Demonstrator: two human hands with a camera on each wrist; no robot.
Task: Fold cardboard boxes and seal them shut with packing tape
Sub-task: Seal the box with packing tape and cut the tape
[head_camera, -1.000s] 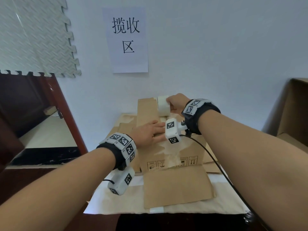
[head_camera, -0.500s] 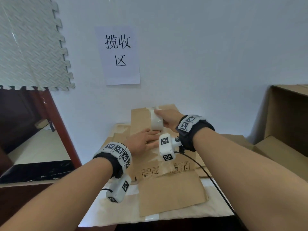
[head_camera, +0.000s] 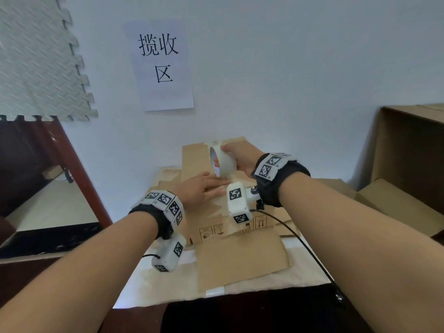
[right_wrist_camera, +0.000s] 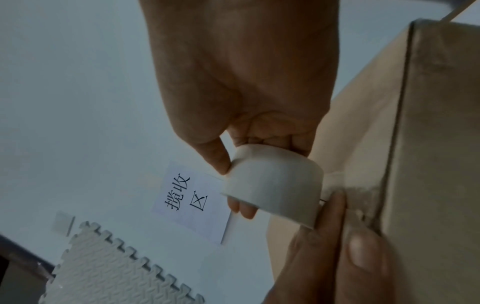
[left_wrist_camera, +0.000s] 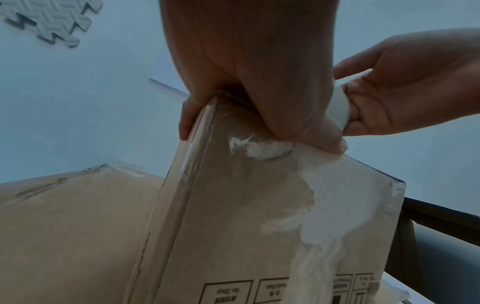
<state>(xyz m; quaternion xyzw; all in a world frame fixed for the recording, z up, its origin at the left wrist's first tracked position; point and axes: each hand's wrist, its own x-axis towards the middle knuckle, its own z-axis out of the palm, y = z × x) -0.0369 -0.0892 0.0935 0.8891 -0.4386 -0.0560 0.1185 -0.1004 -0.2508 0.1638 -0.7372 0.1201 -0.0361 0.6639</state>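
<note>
A brown cardboard box [head_camera: 216, 219] with torn white patches and printed handling symbols stands on the table. Its near flap [head_camera: 240, 258] lies flat toward me and a far flap [head_camera: 194, 159] stands up. My left hand [head_camera: 204, 188] lies flat on the box top with straight fingers [right_wrist_camera: 363, 259] pressing the cardboard [left_wrist_camera: 246, 205]. My right hand [head_camera: 240, 157] grips a white roll of packing tape [head_camera: 224, 162], thumb on the outside and fingers through the core [right_wrist_camera: 272, 189], just above the left fingertips. The same tape roll [left_wrist_camera: 337, 109] shows behind my left hand.
Flattened cardboard sheets [head_camera: 168, 181] lie under and left of the box. A large open carton [head_camera: 408, 150] stands at the right. A paper sign [head_camera: 163, 66] hangs on the white wall; a foam mat [head_camera: 36, 58] and a dark wooden frame [head_camera: 79, 179] are at left.
My right hand has lifted and tilted the tape roll so its core opening faces left. The left hand stays flat on the box top. The head view has shifted.
</note>
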